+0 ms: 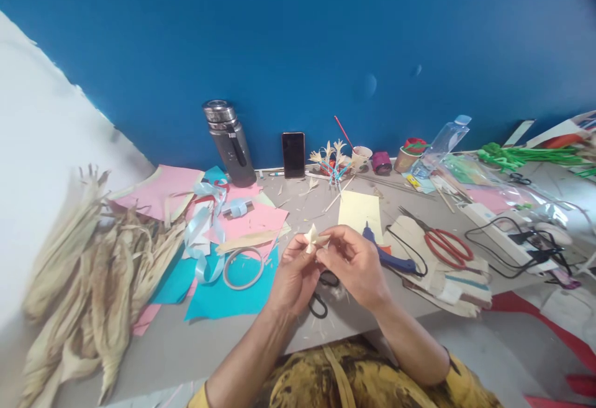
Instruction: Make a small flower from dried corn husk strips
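A small cream flower (311,238), apparently made of corn husk, is held up in front of me with its pointed petals spread. My left hand (294,274) is closed on its base, thumb and fingers pinched. From the other side my right hand (357,266) pinches at the flower's right edge with thumb and fingertips. Below the hands, black scissors handles (319,306) show on the table, their blades hidden. To the right of my right hand lies a blue glue gun (391,259). Finished-looking husk flowers (331,154) stand in a bunch at the back.
Dried corn husks (107,271) heap at the left. Near them are coloured paper (205,305), blue ribbon (201,234) and a tape ring (226,274). A flask (233,147), phone (293,154) and bottle (440,147) line the wall. Red-handled scissors (447,248) rest on gloves (459,290) beside a power strip (500,228).
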A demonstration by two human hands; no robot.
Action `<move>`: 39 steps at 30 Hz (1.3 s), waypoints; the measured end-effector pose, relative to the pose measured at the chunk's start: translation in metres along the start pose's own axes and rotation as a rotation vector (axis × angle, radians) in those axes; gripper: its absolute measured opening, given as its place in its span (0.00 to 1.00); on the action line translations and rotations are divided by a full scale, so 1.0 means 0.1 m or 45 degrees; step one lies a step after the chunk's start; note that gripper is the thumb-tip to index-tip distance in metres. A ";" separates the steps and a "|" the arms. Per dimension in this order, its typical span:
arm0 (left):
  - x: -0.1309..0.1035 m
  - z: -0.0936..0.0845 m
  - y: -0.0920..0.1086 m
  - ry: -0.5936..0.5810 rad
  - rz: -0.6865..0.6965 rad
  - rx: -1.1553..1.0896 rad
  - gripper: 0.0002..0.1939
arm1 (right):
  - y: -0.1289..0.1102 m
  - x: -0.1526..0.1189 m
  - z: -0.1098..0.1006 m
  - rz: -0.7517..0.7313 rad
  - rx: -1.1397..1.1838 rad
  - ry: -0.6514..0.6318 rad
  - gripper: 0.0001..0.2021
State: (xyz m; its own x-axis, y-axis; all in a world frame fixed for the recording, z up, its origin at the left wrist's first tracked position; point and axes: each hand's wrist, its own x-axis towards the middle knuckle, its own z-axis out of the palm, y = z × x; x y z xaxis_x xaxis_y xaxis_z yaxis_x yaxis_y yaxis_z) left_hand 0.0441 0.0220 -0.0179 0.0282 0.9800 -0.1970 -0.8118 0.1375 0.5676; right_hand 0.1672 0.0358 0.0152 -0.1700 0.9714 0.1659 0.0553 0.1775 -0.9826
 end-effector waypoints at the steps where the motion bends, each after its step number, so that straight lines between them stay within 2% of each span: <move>1: 0.00 -0.01 0.00 -0.002 0.007 -0.002 0.13 | -0.01 0.00 0.02 -0.043 -0.079 0.001 0.09; 4: 0.00 -0.01 0.00 -0.029 0.012 -0.017 0.15 | -0.01 -0.01 0.07 -0.148 -0.221 -0.005 0.11; 10: -0.02 0.03 0.04 -0.067 -0.005 -0.087 0.21 | -0.02 0.01 0.11 -0.278 -0.327 0.018 0.02; 13: -0.01 0.03 0.05 -0.078 0.030 -0.123 0.17 | -0.04 0.02 0.13 -0.368 -0.338 0.045 0.02; 16: 0.01 0.01 0.05 -0.026 0.037 -0.161 0.12 | -0.04 0.02 0.16 -0.417 -0.325 0.082 0.01; 26: 0.00 0.04 0.06 0.104 0.129 -0.091 0.12 | -0.06 0.02 0.20 -0.537 -0.430 0.168 0.03; 30: 0.00 0.05 0.07 0.091 0.125 -0.100 0.11 | -0.07 0.00 0.20 -0.603 -0.433 0.140 0.03; 34: -0.02 0.07 0.10 -0.003 0.103 -0.085 0.09 | -0.04 -0.03 0.16 -0.616 -0.391 0.071 0.06; 39: -0.05 0.12 0.10 -0.079 0.060 -0.047 0.08 | 0.00 -0.01 0.08 -0.462 -0.309 0.093 0.04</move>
State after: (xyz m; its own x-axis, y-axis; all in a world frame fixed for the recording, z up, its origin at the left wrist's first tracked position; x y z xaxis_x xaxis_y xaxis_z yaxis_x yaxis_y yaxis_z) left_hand 0.0426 0.0205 -0.0022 0.0247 0.9925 -0.1197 -0.8339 0.0865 0.5452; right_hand 0.1598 0.0334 0.0148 -0.1519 0.8465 0.5102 0.2361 0.5323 -0.8129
